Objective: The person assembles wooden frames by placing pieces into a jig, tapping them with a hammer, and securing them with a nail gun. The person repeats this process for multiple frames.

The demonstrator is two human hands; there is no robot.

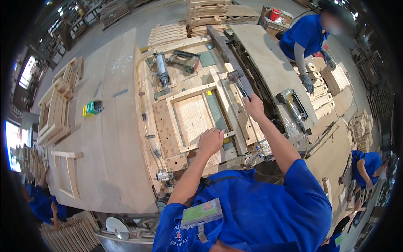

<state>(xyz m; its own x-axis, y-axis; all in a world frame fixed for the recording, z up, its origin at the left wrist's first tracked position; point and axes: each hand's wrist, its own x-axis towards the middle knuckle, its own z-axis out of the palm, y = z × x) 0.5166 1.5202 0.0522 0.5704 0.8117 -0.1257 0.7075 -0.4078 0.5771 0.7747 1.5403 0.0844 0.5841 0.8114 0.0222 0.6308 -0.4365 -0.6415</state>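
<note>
My right hand (254, 106) is closed round the handle of a hammer (234, 75), its dark head over the right side of the work jig. Below it and to the left, my left hand (211, 141) grips the near rail of a small rectangular wooden frame (171, 111). The frame lies flat in the jig (163, 130), a wooden bed with drilled holes and metal clamps. Pale board and green strips show through its opening. How the left fingertips close under the rail is hidden.
A pneumatic cylinder (161, 67) and a nail gun (188, 63) lie beyond the frame; another nail gun (294, 110) rests on the right bench. Left, a plywood table (113, 168) bears stacked frames (56, 107) and a green-yellow box (89, 109). A gloved co-worker (304, 40) handles wooden parts at far right.
</note>
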